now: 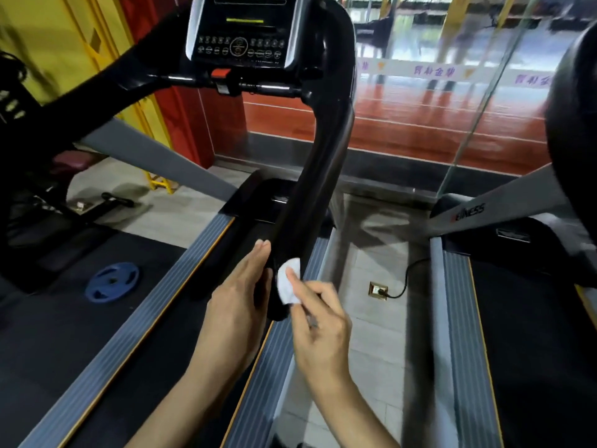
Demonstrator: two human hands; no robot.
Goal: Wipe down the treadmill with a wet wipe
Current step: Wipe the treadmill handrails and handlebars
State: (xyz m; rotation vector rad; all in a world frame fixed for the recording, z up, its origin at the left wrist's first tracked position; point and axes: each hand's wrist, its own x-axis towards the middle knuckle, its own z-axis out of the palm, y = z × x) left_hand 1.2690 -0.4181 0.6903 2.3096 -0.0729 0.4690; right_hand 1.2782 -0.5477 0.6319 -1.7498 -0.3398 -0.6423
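Right hand (318,321) pinches wipe (288,283) against handrail (310,195), frame centre; left hand (239,305) flat on handrail, fingers straight.

We see a small white wet wipe (288,282) pressed flat against the lower end of the treadmill's (245,40) black handrail (318,176).

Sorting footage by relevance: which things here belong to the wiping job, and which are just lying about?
Job:
wet wipe
treadmill handrail
right hand
left hand

Lying about:
blue weight plate
floor socket
neighbouring treadmill
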